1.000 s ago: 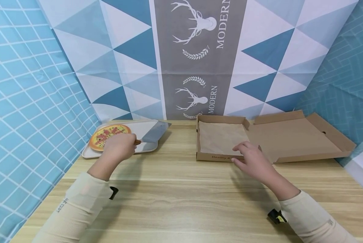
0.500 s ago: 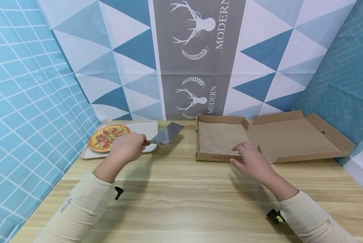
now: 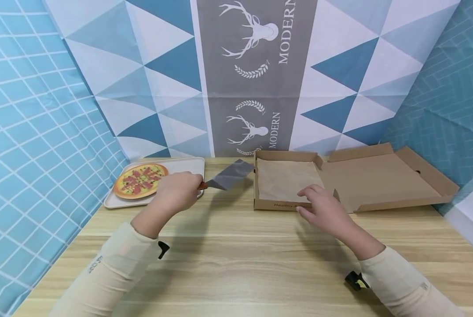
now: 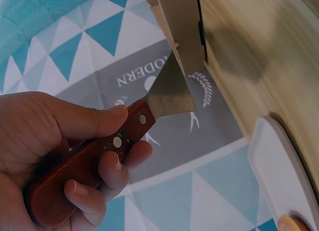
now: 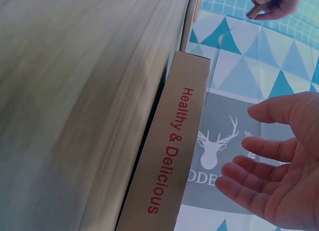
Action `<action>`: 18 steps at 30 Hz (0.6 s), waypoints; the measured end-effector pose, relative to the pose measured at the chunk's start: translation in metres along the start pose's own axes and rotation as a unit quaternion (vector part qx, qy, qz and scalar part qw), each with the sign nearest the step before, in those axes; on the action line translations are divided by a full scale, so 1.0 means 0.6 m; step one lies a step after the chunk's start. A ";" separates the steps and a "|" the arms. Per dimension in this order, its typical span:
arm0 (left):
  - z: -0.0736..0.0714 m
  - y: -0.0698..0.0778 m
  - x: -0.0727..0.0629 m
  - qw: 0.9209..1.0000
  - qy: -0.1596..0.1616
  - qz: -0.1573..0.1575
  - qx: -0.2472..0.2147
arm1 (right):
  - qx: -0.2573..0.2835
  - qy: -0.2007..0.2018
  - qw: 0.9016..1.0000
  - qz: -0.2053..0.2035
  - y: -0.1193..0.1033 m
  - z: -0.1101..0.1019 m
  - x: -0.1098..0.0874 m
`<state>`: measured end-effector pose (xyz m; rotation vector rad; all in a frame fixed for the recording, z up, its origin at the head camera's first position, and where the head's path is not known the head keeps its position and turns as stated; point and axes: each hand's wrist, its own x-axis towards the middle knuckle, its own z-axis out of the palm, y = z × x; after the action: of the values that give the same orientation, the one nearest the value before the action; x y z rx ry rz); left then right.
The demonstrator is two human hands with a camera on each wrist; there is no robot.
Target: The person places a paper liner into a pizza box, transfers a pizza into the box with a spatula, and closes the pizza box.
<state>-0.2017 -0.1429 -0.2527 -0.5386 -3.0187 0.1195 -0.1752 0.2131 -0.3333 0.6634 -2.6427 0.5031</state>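
My left hand (image 3: 178,191) grips the brown wooden handle (image 4: 94,166) of a spatula with a flat metal blade (image 3: 232,174). Nothing lies on the blade, which points right, its tip close to the left wall of an open cardboard pizza box (image 3: 281,205). Brown paper (image 3: 287,178) lines the box. Behind the left hand, a pizza (image 3: 135,182) topped with red and green pieces sits at the left of a white tray (image 3: 186,165). My right hand (image 3: 327,211) hovers over the box's front right corner, fingers loosely bent and holding nothing.
The box lid (image 3: 379,182) lies folded back to the right on the wooden table (image 3: 252,259). A patterned backdrop (image 3: 252,88) rises directly behind the tray and box. Blue tiled sheeting (image 3: 30,132) stands along the left side, close to the tray.
My left hand has carried the spatula to the right, from over the tray towards the box. Pizza and tray are where they were. The right hand has hardly moved.
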 end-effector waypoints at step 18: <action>-0.003 0.066 0.008 0.996 0.014 0.083 -0.018 | 0.033 -0.035 0.991 -0.127 -0.036 0.025 0.064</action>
<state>-0.1927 -0.1039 -0.2541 -0.7886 -2.9491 0.0662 -0.1994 0.1744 -0.3245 1.0396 -2.5616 0.5026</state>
